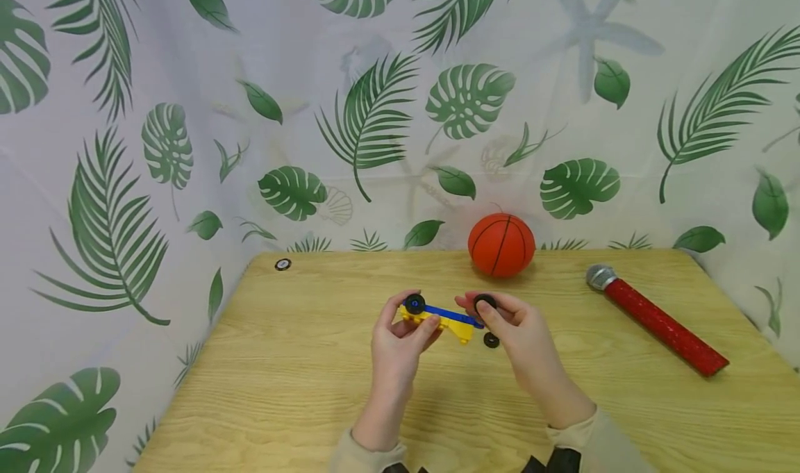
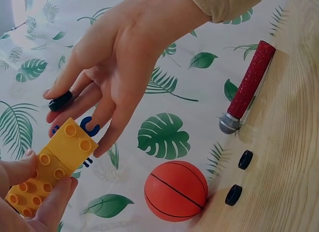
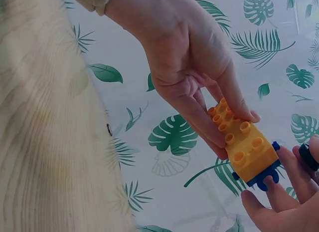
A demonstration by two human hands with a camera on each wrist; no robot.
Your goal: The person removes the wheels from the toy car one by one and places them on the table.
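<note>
I see the left hand point(image 1: 398, 344) gripping a yellow-and-blue toy vehicle point(image 1: 446, 314) over the middle of the table point(image 1: 281, 403), a fitted wheel point(image 1: 415, 303) on its left end. Just beside its right end, my feed shows the right hand point(image 1: 526, 334) pinching a black wheel point(image 1: 484, 298). Two loose wheels point(image 2: 233, 195) rest on the tabletop; farther right lies a red microphone point(image 1: 659, 325), then an orange ball point(image 1: 502, 245) near the far edge, a small disc point(image 1: 283, 264) far left, leaf-print cloth point(image 1: 400, 35) behind

"What sort of place is this?"
"A desk point(image 1: 281, 376) corner, screened by leaf-printed cloth point(image 1: 275, 49) hanging behind and along the left."
"Home or studio?"
"Can't tell; the basketball point(image 1: 502, 245) and red microphone point(image 1: 659, 321) suit either."
</note>
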